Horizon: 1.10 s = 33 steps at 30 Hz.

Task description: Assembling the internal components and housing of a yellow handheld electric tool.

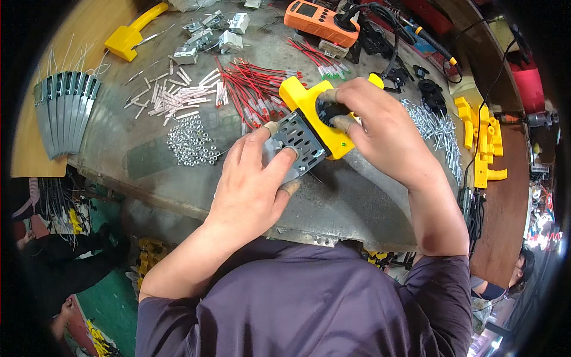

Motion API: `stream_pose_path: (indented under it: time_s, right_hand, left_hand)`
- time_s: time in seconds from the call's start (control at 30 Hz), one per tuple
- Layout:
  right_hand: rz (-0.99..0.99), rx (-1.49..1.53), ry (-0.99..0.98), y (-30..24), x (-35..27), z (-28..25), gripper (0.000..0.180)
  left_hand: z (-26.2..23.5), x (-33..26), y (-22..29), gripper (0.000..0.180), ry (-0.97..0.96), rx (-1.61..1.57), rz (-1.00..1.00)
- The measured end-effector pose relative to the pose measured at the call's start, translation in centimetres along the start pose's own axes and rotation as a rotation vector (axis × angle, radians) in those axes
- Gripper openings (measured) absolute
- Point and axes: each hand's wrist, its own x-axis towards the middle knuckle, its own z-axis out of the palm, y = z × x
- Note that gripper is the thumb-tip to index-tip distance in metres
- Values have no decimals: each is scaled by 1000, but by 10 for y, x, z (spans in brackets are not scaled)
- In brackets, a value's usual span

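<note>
My left hand (pixel 245 187) is closed on a grey slotted metal plate (pixel 304 138), its thumb lying across the face. This plate joins a yellow plastic housing (pixel 309 102), and both are held tilted above the near part of the worktable. My right hand (pixel 383 128) reaches over the housing, fingers and thumb pinched round a black round knob (pixel 328 113). A small green spot shows on the housing beside the knob. Some fingertips wear tan coverings. The palm of my right hand hides part of the yellow housing.
Red wires (pixel 253 89), white sleeves (pixel 178 95), nuts (pixel 191 141) and screws (pixel 437 134) lie in piles on the metal worktable (pixel 151 159). Behind stand switch blocks (pixel 231 41) and an orange meter (pixel 318 22). Metal blades (pixel 65 116) lie left, yellow parts (pixel 485 140) right. People sit nearby.
</note>
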Motion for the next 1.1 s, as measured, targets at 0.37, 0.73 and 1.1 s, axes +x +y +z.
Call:
stream_pose_path:
  time_s: [0.37, 0.73, 1.1]
  right_hand:
    - [-78, -86, -144, 5, 5, -2, 33]
    - [-139, -445, -506, -12, 34, -19, 23]
    - [-219, -266, -520, 2, 33, -28, 30]
  left_hand:
    - [2, -1, -1, 51, 17, 31, 50]
    - [4, 0, 4, 47, 44, 82, 45]
    - [6, -3, 4, 49, 25, 112, 14]
